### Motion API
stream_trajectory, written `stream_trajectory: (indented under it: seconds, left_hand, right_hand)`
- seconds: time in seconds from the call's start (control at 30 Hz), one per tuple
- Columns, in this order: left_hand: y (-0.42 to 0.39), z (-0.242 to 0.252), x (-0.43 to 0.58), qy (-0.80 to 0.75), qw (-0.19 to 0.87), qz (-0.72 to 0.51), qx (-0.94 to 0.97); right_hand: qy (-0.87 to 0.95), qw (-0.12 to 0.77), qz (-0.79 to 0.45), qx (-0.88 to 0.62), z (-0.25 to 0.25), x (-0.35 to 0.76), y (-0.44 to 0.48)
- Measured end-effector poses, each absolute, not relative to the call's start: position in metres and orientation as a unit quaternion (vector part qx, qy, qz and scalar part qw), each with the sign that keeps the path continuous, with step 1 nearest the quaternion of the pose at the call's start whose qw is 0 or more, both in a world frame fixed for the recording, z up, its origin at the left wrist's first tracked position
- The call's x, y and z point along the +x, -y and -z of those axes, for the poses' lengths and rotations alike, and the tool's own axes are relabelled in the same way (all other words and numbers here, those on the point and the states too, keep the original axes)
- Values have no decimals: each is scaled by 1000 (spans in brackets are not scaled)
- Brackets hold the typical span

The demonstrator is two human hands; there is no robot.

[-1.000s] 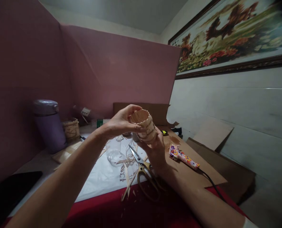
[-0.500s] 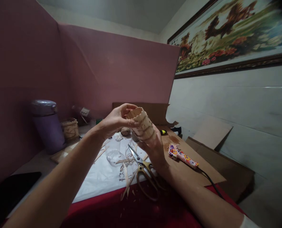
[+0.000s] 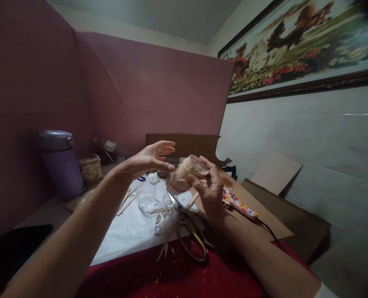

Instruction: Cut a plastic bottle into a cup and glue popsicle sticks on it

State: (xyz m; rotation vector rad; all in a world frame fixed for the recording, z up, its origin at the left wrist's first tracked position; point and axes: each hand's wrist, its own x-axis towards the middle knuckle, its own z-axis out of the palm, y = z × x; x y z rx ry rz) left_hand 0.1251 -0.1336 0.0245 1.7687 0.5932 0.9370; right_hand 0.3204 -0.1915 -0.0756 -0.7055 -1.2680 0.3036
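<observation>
A small cup covered in wooden sticks (image 3: 185, 171) is held up over the table, its scalloped rim tipped to the right. My right hand (image 3: 211, 186) grips it near the rim, thumb in front and fingers behind. To its left, my left hand (image 3: 151, 159) is off the cup, fingers stretched and apart, with nothing in it. Below the cup lie large scissors (image 3: 192, 238) with gold handles, their blades parted a little. A clear plastic piece (image 3: 149, 205) rests on the white sheet beside tangled twine (image 3: 168, 212).
A flowered glue gun (image 3: 240, 207) with a black cord lies on cardboard (image 3: 264, 225) at right. Loose wooden sticks (image 3: 128, 203) are scattered on the white sheet (image 3: 118, 244). At left stand a purple bottle (image 3: 63, 169) and another stick-covered cup (image 3: 90, 169).
My left hand has let go of the cup and opened just left of it. The cup has turned in my right hand, its rim swinging from upper left to the right.
</observation>
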Motion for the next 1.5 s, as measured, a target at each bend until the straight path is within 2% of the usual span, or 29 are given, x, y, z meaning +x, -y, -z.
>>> stream_trajectory:
  seconds: [0.2, 0.53, 0.87, 1.23, 1.5]
  left_hand:
    - [141, -26, 131, -201, 492, -281, 799]
    - [135, -4, 143, -177, 564, -227, 774]
    - [136, -23, 126, -210, 569, -327, 724]
    - [130, -22, 126, -208, 632, -385, 639]
    - [124, -13, 134, -186, 677, -379, 603]
  right_hand:
    - [618, 715, -51, -323, 77, 317, 199]
    - [628, 697, -98, -332, 81, 318, 197]
    - [592, 729, -109, -327, 86, 315, 192]
    - [565, 711, -343, -240, 91, 304, 186]
    - [544, 723, -351, -240, 85, 300, 188]
